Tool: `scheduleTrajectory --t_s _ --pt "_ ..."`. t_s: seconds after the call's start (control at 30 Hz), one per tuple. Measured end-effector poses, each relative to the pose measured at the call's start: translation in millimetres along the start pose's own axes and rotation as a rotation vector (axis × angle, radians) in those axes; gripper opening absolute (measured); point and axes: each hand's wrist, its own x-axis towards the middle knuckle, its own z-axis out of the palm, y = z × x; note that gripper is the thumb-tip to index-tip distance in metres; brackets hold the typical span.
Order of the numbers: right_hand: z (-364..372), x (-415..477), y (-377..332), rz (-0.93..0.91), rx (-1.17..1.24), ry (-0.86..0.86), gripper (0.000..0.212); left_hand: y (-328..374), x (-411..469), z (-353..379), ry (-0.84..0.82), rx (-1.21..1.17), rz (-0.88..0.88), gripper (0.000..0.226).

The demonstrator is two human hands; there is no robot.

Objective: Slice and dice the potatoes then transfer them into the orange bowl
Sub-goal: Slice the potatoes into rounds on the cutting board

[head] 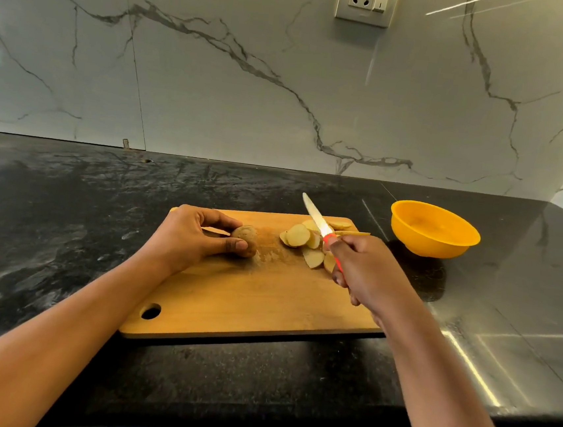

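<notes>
The left hand (195, 236) holds a potato (244, 240) on the board (247, 299). The thumb is on the near side of the potato and the curled fingers are on its far side. The potato has its brown skin on and touches the board.

The right hand (363, 273) is closed around the red handle of a knife (317, 222). The blade rises from this hand, points away from the person and leans to the left, above the board.

Between the two hands, just beside the right hand, a heap of pale slices (298, 236) lies on the board. Some slices are partly hidden behind the right hand and the blade.

The orange bowl (433, 231) stands on the black counter (67, 210), beyond the right hand and to its right, off the board and apart from the slices.
</notes>
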Motion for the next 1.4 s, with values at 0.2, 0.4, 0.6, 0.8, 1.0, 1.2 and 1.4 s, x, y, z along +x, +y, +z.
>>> scheduleTrajectory --t_s 0.2,0.4,0.6,0.8,1.0,1.2,1.4 --pt "24.4 -12.1 -9.3 -0.250 -0.434 -0.005 0.033 1.4 -1.9 -1.7 -0.019 0.006 -0.005 0.046" --pt "42.3 -10.6 -17.3 -0.305 -0.568 0.031 0.032 3.3 -3.9 -0.5 -0.022 -0.026 -0.003 0.044" --pt "41.1 -9.7 -21.8 -0.308 -0.594 0.038 0.031 6.0 -6.2 1.4 -0.001 -0.020 0.012 0.044" --pt "42.1 -13.9 -30.9 -0.298 -0.622 0.022 0.029 5.2 -5.7 1.5 0.013 -0.005 0.008 0.047" --pt "43.7 -14.0 -47.8 -0.328 -0.736 0.004 0.016 6.9 -6.3 3.2 0.021 0.013 0.020 0.046" --pt "45.5 -16.0 -47.9 -0.367 -0.768 -0.005 0.015 5.6 -5.2 3.3 0.036 0.020 0.018 0.038" --pt "51.5 -10.9 -55.4 -0.366 -0.757 -0.029 0.017 5.2 -5.3 -0.2 0.047 0.029 -0.001 0.044"
